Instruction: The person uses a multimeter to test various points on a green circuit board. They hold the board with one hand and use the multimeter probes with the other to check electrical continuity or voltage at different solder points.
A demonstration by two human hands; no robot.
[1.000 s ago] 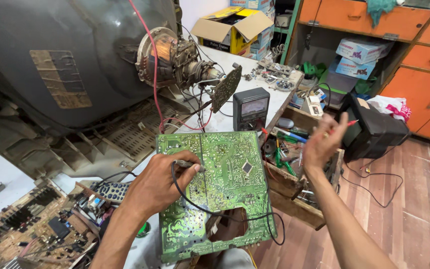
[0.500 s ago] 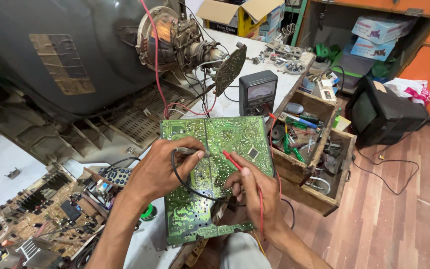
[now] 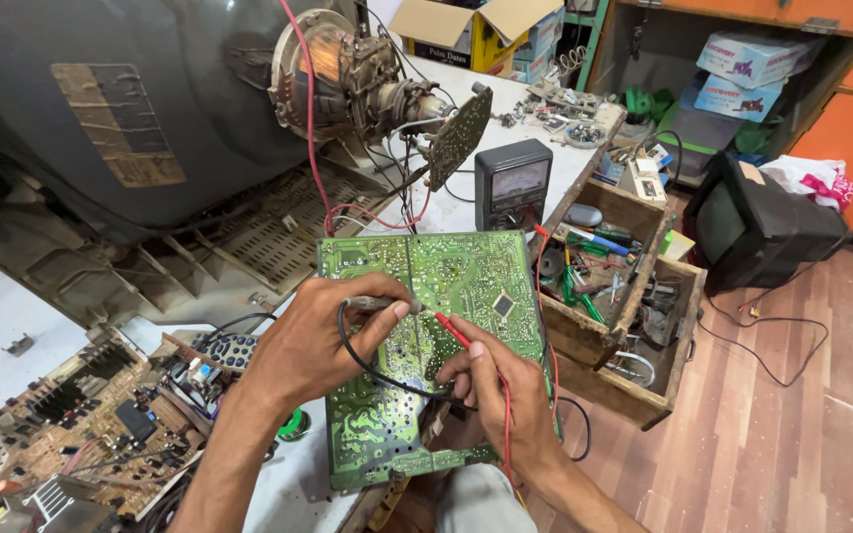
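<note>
Left hand (image 3: 313, 336) pinches black-wired probe (image 3: 379, 305), right hand (image 3: 491, 380) pinches thin red probe (image 3: 451, 330); both tips on green printed circuit board (image 3: 446, 276).

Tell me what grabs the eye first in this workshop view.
The green circuit board at centre, solder side up, with the left hand pressing a black probe and the right hand a red probe onto it. Behind looms a grey picture tube with its copper-wound neck; a meter stands beyond the board.

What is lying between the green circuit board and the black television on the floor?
In the head view, an open wooden drawer full of tools lies between the green circuit board and the black television.
</note>
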